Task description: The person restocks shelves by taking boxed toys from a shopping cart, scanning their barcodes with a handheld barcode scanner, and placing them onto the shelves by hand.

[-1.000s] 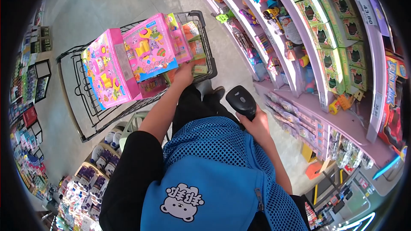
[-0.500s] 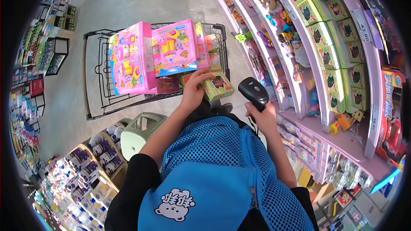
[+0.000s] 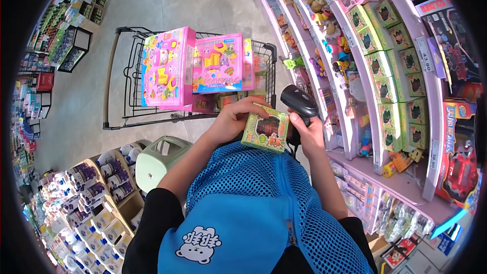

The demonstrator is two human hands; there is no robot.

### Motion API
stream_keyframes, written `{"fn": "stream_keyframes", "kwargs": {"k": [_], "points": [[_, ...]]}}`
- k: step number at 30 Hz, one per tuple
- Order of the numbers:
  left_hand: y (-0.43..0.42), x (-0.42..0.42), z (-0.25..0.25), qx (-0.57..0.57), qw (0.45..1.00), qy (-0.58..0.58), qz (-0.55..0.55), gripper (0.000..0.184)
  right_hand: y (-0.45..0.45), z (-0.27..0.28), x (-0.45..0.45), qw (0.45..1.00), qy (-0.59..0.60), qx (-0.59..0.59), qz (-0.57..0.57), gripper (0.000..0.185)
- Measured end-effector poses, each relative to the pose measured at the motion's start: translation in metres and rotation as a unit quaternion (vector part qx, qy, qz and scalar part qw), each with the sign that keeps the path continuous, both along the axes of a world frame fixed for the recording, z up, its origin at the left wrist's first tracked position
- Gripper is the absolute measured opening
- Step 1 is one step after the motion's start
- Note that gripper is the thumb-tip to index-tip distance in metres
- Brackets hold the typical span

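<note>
My left hand (image 3: 232, 121) grips a small green box (image 3: 265, 131) with a clear window, held in front of the blue mesh vest (image 3: 243, 172). Just right of the box, my right hand (image 3: 308, 134) is wrapped round a black handheld scanner (image 3: 300, 102), its thumb close to the box's edge. Beyond my hands stands a black wire cart (image 3: 116, 78). In it are a large pink toy box (image 3: 165, 68), a second pink box (image 3: 218, 63) and smaller boxes partly hidden behind them.
Pink shelves (image 3: 373, 142) with toys and stacked green boxes (image 3: 378, 68) line the right side. A pale green stool (image 3: 157, 165) stands left of my arm, beside a display of bottles (image 3: 89, 187). More shelves run along the far left.
The small green box has come out of the cart area towards my body in my left hand. The scanner in my right hand is now beside it. The view has shifted, showing the cart farther right.
</note>
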State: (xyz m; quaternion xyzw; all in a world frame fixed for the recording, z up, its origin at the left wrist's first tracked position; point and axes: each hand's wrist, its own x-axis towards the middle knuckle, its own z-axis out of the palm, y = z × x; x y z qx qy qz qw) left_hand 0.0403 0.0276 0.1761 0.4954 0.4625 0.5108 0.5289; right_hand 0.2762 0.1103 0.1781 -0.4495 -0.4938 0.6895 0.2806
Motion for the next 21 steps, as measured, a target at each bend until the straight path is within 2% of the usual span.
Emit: {"fn": "stream_keyframes", "kwargs": {"k": [2,8,11,14,15,18,19,21], "points": [[0.001,-0.004,0.0,-0.001,1.0,-0.006,0.001,0.036,0.003,0.005,-0.001,0.999,0.017,-0.026,0.009,0.031],[0.007,-0.003,0.005,0.007,1.0,-0.008,-0.02,0.038,-0.001,-0.012,-0.007,1.0,0.022,0.009,0.005,0.029],[0.013,-0.006,-0.008,0.067,0.997,0.018,-0.027,0.043,0.0,-0.01,-0.012,0.999,0.038,0.006,-0.014,0.03],[0.013,0.003,0.001,-0.086,0.985,-0.141,0.056,0.047,0.001,-0.01,-0.012,0.998,0.051,0.004,-0.042,0.03],[0.015,0.003,0.004,-0.106,0.984,-0.12,0.08,0.04,0.001,-0.01,-0.012,0.997,0.052,0.005,-0.05,0.03],[0.016,-0.008,-0.015,-0.181,0.964,-0.184,0.068,0.036,0.004,-0.005,-0.018,0.992,0.077,0.003,-0.097,0.028],[0.015,-0.011,-0.018,-0.236,0.938,-0.245,0.062,0.04,0.005,-0.001,-0.019,0.992,0.075,0.001,-0.104,0.028],[0.013,-0.009,-0.008,-0.228,0.928,-0.291,0.048,0.041,0.007,0.005,-0.021,0.991,0.069,-0.004,-0.117,0.026]]}}
